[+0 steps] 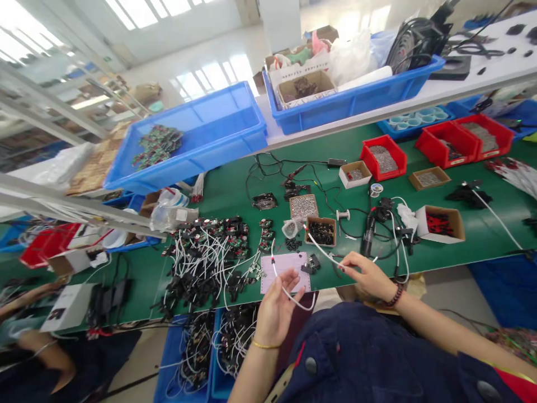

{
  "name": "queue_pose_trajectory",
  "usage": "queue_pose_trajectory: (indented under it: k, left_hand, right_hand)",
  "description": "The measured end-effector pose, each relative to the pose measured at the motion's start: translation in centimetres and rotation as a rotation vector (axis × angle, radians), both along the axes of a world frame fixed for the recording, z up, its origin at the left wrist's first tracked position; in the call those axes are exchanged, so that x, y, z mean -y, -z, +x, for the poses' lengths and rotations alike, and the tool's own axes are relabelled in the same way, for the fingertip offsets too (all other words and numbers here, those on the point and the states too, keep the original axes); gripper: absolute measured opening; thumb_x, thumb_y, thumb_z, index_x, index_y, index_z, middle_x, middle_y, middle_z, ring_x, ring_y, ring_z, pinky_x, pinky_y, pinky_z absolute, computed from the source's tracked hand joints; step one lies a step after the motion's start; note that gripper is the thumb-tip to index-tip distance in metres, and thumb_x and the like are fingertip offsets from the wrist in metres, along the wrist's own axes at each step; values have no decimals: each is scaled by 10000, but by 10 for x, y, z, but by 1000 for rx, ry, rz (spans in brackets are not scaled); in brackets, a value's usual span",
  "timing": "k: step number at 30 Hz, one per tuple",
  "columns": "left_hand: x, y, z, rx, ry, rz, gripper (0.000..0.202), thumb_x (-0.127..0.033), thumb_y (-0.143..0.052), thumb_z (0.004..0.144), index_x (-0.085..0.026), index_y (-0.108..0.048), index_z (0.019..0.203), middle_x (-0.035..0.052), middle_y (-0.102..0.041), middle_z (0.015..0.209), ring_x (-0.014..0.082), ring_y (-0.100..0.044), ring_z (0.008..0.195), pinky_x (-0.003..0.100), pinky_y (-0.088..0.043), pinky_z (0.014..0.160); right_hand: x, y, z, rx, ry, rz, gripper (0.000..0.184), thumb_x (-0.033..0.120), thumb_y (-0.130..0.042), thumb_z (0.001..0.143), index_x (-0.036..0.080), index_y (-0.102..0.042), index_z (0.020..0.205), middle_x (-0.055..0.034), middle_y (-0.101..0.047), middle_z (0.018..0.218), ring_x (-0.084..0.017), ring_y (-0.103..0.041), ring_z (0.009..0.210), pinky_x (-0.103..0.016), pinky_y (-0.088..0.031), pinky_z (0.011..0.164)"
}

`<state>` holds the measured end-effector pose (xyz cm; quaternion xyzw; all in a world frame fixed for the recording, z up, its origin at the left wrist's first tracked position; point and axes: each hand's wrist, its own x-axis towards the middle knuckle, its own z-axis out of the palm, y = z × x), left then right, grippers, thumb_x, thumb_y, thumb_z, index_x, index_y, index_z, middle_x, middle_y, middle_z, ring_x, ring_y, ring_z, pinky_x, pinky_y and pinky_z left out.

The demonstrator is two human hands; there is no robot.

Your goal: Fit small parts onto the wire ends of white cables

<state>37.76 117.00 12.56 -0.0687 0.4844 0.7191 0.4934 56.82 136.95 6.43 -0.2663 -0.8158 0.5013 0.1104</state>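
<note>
My left hand (277,308) has its thumb and curled fingers around a white cable (300,304). One end of the cable rises above that hand, showing a dark band and red near its tip; below, it bends in a loop over the table edge. Farther right, my right hand (371,277) pinches a white length of cable (321,243) whose tip points toward the small parts box. Whether both lengths are one cable I cannot tell. A pink sheet (268,280) lies just beyond my left hand, with small black parts (311,264) on its right side.
Left on the green table (235,196) is a pile of black parts with white cables (205,257). A carton of black pieces (322,232), a solder spool (343,215) and a black-handled tool (369,235) stand ahead. Blue bins (188,159) sit on the shelf. Another person's arm (46,350) is at far left.
</note>
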Motion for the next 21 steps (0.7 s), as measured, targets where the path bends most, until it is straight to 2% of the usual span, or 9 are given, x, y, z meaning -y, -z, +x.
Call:
queue_pose_trajectory:
  k: [3, 5, 10, 13, 16, 18, 21]
  left_hand:
    - [-11, 13, 13, 33, -35, 65, 490, -482, -902, 696, -191, -795, 1075, 112, -715, 1262, 255, -606, 1248, 383, -497, 1080]
    - [-19, 21, 22, 27, -56, 111, 506, -483, -908, 686, -192, -796, 1085, 110, -711, 1295, 246, -578, 1314, 336, -435, 1140]
    - [-32, 30, 38, 42, -97, 200, 464, -468, -876, 737, -244, -775, 1131, 90, -715, 1308, 247, -577, 1337, 360, -394, 1165]
    - [-35, 28, 43, 99, -96, 229, 459, -473, -881, 734, -257, -766, 1121, 75, -744, 1226, 226, -636, 1240, 346, -437, 1103]
    - [-37, 26, 47, 104, -69, 257, 477, -460, -892, 726, -247, -749, 1129, 30, -744, 935, 193, -684, 1036, 328, -486, 987]
    - [-37, 26, 49, 44, -39, 268, 492, -497, -855, 763, -237, -726, 1161, -25, -614, 734, 158, -654, 872, 313, -489, 902]
    - [-35, 31, 46, -145, 43, 223, 514, -601, -745, 837, -209, -703, 1166, -64, -410, 642, 118, -521, 704, 303, -456, 819]
  right_hand:
    - [25, -18, -21, -75, -126, -66, 283, 394, -485, 989, 190, -671, 926, -75, -710, 976, -196, -650, 927, -342, -510, 888]
    - [37, -23, -30, -86, -190, -97, 239, 361, -505, 981, 189, -665, 935, -69, -727, 975, -195, -659, 931, -333, -508, 882]
    - [48, -20, -34, -4, -267, -142, 157, 289, -525, 950, 184, -618, 879, -37, -721, 859, -179, -651, 813, -297, -487, 766]
    - [49, -17, -29, 54, -304, -156, 153, 283, -505, 952, 190, -573, 852, -20, -701, 805, -163, -626, 743, -275, -456, 696]
    - [48, -17, -25, 84, -379, -178, 104, 224, -478, 941, 197, -548, 868, -19, -724, 845, -149, -654, 769, -261, -480, 725]
    - [46, -17, -22, 106, -424, -171, 86, 195, -453, 937, 199, -534, 908, -13, -721, 837, -141, -661, 767, -253, -496, 743]
    - [38, -16, -12, 159, -487, -110, 99, 237, -477, 945, 196, -552, 996, -17, -714, 885, -146, -656, 800, -252, -502, 754]
